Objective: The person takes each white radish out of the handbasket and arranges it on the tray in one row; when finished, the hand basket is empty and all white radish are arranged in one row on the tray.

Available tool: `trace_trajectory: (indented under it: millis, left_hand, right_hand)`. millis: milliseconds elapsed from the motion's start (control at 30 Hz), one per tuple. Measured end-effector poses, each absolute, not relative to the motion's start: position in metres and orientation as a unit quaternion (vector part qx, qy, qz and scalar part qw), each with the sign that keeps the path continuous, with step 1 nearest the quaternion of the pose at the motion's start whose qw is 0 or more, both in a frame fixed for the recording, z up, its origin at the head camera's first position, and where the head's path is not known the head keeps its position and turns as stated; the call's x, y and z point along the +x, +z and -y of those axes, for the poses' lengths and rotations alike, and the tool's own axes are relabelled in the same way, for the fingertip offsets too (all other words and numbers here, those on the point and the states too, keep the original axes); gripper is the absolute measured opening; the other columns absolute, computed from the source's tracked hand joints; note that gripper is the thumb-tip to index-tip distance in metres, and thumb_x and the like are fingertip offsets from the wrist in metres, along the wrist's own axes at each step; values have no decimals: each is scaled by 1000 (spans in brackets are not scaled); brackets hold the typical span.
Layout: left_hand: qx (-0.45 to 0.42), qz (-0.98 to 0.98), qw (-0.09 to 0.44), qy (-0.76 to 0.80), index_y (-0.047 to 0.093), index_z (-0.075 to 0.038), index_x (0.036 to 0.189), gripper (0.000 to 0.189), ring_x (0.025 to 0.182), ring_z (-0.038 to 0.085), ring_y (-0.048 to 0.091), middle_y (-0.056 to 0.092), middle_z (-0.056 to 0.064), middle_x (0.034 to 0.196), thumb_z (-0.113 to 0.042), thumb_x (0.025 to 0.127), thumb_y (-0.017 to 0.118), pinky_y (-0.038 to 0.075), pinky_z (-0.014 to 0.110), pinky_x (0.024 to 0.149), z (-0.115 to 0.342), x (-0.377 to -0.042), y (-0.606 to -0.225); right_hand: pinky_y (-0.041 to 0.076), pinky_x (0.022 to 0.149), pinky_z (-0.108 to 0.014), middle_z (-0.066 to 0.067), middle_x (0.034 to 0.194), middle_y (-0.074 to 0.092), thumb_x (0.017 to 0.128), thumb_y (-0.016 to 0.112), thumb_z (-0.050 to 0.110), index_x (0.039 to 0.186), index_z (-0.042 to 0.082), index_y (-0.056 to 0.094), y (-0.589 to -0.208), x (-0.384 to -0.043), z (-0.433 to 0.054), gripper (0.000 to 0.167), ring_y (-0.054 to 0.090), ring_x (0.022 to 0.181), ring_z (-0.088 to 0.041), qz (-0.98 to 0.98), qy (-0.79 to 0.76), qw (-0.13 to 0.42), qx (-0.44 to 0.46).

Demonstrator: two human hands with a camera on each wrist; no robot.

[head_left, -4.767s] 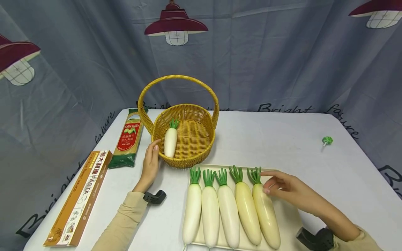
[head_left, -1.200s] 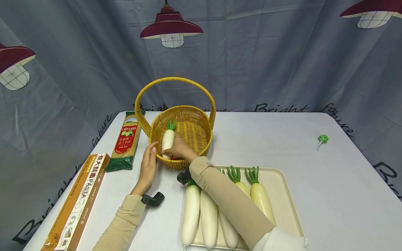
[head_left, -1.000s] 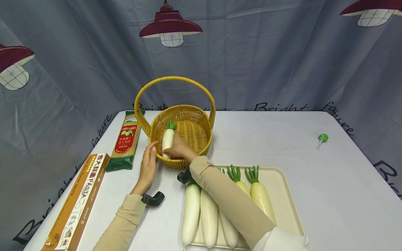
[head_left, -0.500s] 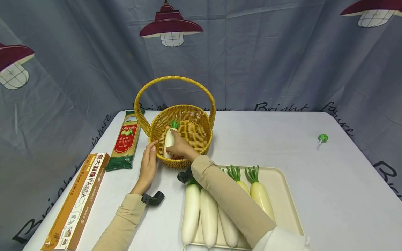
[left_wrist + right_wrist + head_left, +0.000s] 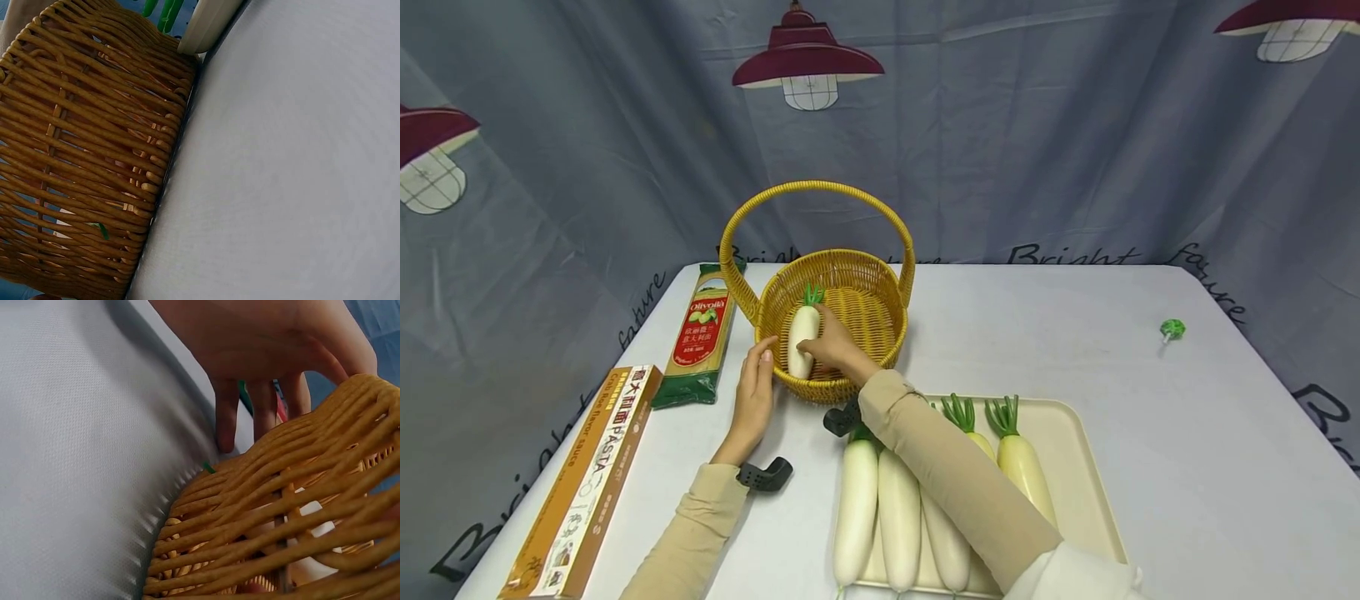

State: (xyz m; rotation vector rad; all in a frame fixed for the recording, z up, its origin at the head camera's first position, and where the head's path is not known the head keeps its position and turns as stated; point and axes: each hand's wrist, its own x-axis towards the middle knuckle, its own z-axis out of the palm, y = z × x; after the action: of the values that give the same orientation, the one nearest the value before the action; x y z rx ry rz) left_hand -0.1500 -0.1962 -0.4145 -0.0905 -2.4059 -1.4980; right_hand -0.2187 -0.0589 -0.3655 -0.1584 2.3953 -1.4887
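Note:
A white radish (image 5: pixel 802 340) with green leaf stubs lies in the left part of the yellow woven basket (image 5: pixel 868 329). My right hand (image 5: pixel 841 346) reaches over the front rim and holds it, thumb across its body and index finger along its right side; the other fingers are hidden. My left hand (image 5: pixel 752 404) rests against the basket's left outer side, fingers fairly straight, fingertips at the rim. The right wrist view shows the left hand (image 5: pixel 269 362) beyond the weave, fingers pointing down. Basket wall (image 5: pixel 81 137) fills much of the left wrist view.
Several white radishes (image 5: pixel 855 517) lie on a cream tray (image 5: pixel 1086 492) in front, partly under the right sleeve (image 5: pixel 955 475). At left are a pasta bag (image 5: pixel 700 333) and a long pasta box (image 5: pixel 583 483). A green lollipop (image 5: pixel 1172 329) lies at far right.
My right hand has gone from the tray's radishes into the basket and onto the radish there. Over the last second that radish has shifted slightly. My left hand stays beside the basket.

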Motion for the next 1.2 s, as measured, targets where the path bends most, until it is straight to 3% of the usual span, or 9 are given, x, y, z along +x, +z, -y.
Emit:
trace_trajectory:
  millis: [167, 400, 700, 1200]
  left_hand:
    - [-31, 839, 151, -522, 37, -13, 134, 45, 134, 25, 28, 35, 11, 141, -38, 100, 23, 25, 44, 110, 197, -150, -414]
    - [-32, 837, 152, -524, 37, -13, 134, 44, 134, 23, 28, 36, 10, 140, -37, 100, 23, 24, 42, 111, 198, -150, -416]
    - [-34, 836, 155, -525, 38, -12, 134, 44, 134, 23, 28, 36, 11, 140, -37, 100, 23, 24, 43, 111, 198, -150, -416]
    - [-33, 839, 151, -522, 37, -12, 134, 43, 134, 25, 28, 34, 11, 142, -35, 100, 23, 25, 43, 110, 198, -149, -415]
  right_hand:
    - [42, 97, -43, -21, 138, 37, 81, 67, 21, 143, 6, 18, -366, -218, 60, 81, 42, 124, -33, -840, -520, 149, -45]
    - [51, 71, -32, -23, 121, 49, 78, 70, 25, 138, 0, 20, -369, -218, 63, 82, 56, 102, -31, -853, -487, 178, -58]
    - [47, 89, -38, -25, 121, 49, 77, 71, 29, 140, -2, 11, -369, -215, 67, 93, 53, 109, -33, -891, -417, 146, -104]
    - [52, 78, -35, -25, 120, 51, 81, 67, 19, 144, 3, 1, -366, -212, 65, 93, 57, 103, -33, -888, -423, 145, -107]
